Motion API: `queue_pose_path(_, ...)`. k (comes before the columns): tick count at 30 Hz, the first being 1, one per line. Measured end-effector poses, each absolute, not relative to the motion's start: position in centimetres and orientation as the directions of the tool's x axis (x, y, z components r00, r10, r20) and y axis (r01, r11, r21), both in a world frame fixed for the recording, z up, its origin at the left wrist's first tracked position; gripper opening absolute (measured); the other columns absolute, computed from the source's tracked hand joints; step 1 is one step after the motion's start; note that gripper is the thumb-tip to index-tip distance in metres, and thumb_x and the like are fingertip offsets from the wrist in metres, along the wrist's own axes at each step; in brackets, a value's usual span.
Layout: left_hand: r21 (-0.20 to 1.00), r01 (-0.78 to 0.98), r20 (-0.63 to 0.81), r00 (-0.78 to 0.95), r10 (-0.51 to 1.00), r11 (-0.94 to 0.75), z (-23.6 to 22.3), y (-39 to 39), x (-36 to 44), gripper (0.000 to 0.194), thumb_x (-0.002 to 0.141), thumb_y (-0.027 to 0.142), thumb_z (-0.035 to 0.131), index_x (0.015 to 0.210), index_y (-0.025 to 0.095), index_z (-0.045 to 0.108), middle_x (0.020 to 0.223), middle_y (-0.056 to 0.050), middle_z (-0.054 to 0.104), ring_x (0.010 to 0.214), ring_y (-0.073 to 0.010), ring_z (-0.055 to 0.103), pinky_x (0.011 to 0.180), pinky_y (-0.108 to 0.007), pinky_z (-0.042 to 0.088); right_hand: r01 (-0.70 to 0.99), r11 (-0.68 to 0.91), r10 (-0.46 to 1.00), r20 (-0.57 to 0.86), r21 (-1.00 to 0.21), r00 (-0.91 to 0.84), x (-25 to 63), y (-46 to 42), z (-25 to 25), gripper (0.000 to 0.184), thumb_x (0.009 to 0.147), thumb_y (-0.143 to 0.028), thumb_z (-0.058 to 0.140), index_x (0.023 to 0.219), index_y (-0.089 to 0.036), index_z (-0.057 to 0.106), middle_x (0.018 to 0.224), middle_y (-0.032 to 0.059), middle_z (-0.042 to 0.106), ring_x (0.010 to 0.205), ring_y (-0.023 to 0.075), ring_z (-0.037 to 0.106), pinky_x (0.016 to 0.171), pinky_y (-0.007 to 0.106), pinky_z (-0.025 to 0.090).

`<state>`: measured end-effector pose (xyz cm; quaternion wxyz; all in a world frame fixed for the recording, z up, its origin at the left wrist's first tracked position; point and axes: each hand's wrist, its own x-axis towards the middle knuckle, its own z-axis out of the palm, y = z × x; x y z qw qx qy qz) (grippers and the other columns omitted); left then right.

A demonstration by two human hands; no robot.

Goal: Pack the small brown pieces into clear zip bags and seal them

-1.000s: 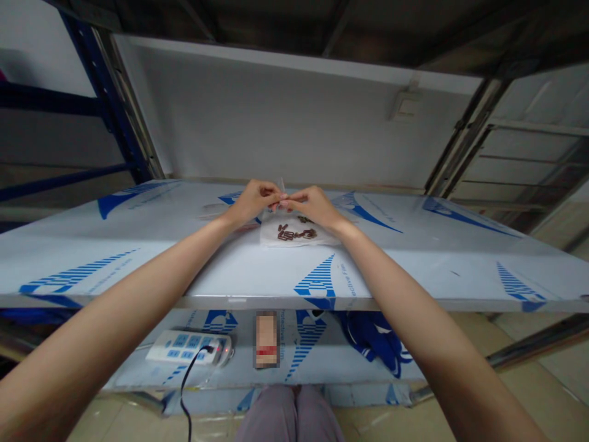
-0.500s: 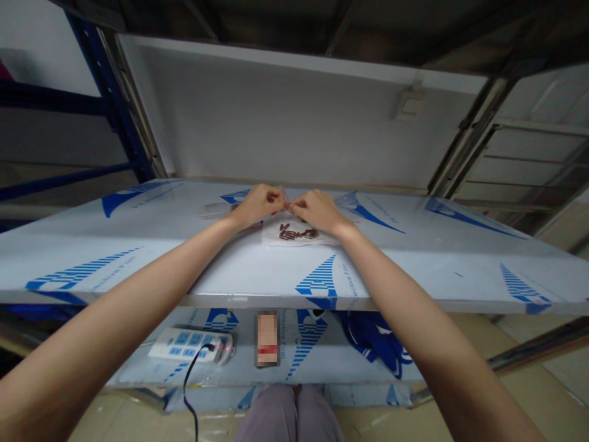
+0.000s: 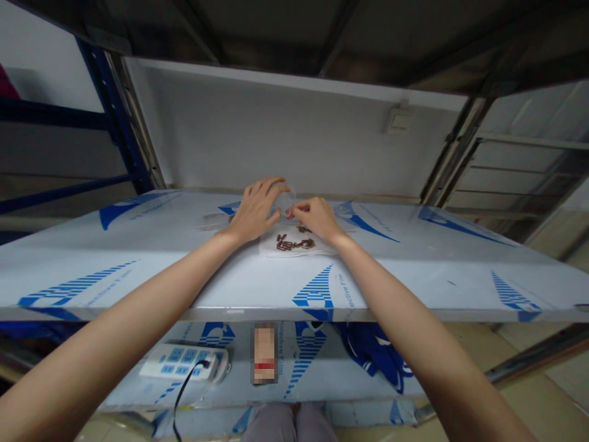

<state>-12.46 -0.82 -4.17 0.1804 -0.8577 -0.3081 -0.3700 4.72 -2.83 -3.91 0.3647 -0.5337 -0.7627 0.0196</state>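
Two shelf levels fill the view, both steel under protective film printed in blue, held in a blue rack post at upper left. We see a wall switch plate high on the right of the wall behind.

On the upper shelf, at centre, our left hand stands raised with its fingers spread and holds nothing we can see. A second ago it was pinched against the other hand. Our right hand stays curled, its fingertips pinched together just beside a clear plastic wisp; we cannot tell if they grip it.

Just below both hands, brown capsules lie on a translucent white sheet. A clear flat item lies left of our left hand.

On the lower shelf are a power strip with a black cord, a pixelated object and a blue cloth.
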Motion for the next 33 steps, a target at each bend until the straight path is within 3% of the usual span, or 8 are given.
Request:
queue_pose_path(3, -0.121, 0.629, 0.696, 0.605, 0.386, -0.768, -4.4, -0.5, -12.5, 0.05, 0.085, 0.037, 0.04, 0.129, 0.013, 0.037, 0.131, -0.013, 0.045, 0.12, -0.0245, 0.039, 0.103, -0.04, 0.022, 0.778, 0.44, 0.833, 0.527, -0.448, -0.168, 4.7, -2.7, -4.1, 0.026, 0.078, -0.028, 0.047, 0.073, -0.02, 0.072, 0.061, -0.001, 0.066, 0.06, 0.0133, 0.061, 0.059, 0.021, 0.039)
queue_pose_path(7, -0.154, 0.652, 0.68, 0.615, 0.4, -0.742, -4.6, -0.2, -12.6, 0.072, 0.08, 0.051, 0.048, 0.135, 0.011, 0.026, 0.131, -0.016, 0.045, 0.12, -0.0266, 0.04, 0.106, -0.044, 0.014, 0.728, 0.482, 0.836, 0.505, -0.488, -0.215, 4.6, -2.4, -4.4, 0.026, 0.077, -0.026, 0.047, 0.072, -0.019, 0.071, 0.068, -0.0008, 0.068, 0.06, 0.012, 0.06, 0.058, 0.02, 0.039)
queue_pose_path(14, -0.179, 0.695, 0.727, 0.57, 0.382, -0.696, -4.4, -0.4, -12.5, 0.06, 0.083, 0.045, 0.043, 0.131, 0.01, 0.035, 0.118, -0.014, 0.056, 0.111, -0.0239, 0.048, 0.106, -0.043, 0.018, 0.689, 0.494, 0.842, 0.489, -0.53, -0.227, 4.6, -2.0, -4.4, 0.03, 0.085, -0.031, 0.044, 0.084, -0.018, 0.071, 0.072, 0.0011, 0.069, 0.06, 0.0113, 0.06, 0.062, 0.02, 0.04)
queue_pose_path(18, -0.123, 0.696, 0.744, 0.537, 0.399, -0.708, -4.1, -0.4, -12.7, 0.057, 0.082, 0.04, 0.044, 0.13, 0.01, 0.037, 0.12, -0.012, 0.055, 0.113, -0.0232, 0.048, 0.107, -0.043, 0.018, 0.688, 0.464, 0.875, 0.41, -0.559, -0.256, 5.0, -2.2, -3.9, 0.042, 0.091, -0.039, 0.034, 0.09, -0.017, 0.07, 0.083, 0.0028, 0.07, 0.059, 0.0097, 0.059, 0.065, 0.021, 0.041)
queue_pose_path(22, -0.041, 0.719, 0.751, 0.48, 0.453, -0.694, -3.6, -0.4, -13.3, 0.059, 0.079, 0.038, 0.046, 0.131, 0.011, 0.037, 0.12, -0.011, 0.056, 0.113, -0.0236, 0.048, 0.106, -0.043, 0.02, 0.714, 0.489, 0.873, 0.275, -0.502, -0.404, 5.4, -2.2, -4.3, 0.021, 0.078, -0.03, 0.059, 0.09, -0.017, 0.07, 0.084, 0.0024, 0.069, 0.069, 0.011, 0.059, 0.065, 0.02, 0.04)
queue_pose_path(25, 0.026, 0.735, 0.73, 0.45, 0.515, -0.678, -3.3, -0.4, -13.5, 0.06, 0.078, 0.04, 0.048, 0.13, 0.011, 0.04, 0.113, -0.011, 0.06, 0.108, -0.0242, 0.051, 0.099, -0.041, 0.03, 0.713, 0.503, 0.857, 0.178, -0.488, -0.483, 5.3, -2.3, -4.6, 0.019, 0.071, -0.02, 0.064, 0.089, -0.016, 0.071, 0.081, 0.0028, 0.069, 0.07, 0.0111, 0.059, 0.062, 0.019, 0.04)
queue_pose_path(33, 0.171, 0.698, 0.526, 0.532, 0.663, -0.696, -3.4, -0.1, -13.4, 0.058, 0.076, 0.049, 0.05, 0.121, 0.013, 0.054, 0.11, -0.012, 0.063, 0.096, -0.0263, 0.059, 0.086, -0.037, 0.041, 0.784, 0.511, 0.859, 0.238, -0.353, -0.453, 5.2, -2.6, -4.3, 0.013, 0.072, -0.019, 0.061, 0.08, -0.016, 0.071, 0.074, 0.0024, 0.068, 0.067, 0.0111, 0.059, 0.06, 0.019, 0.038)
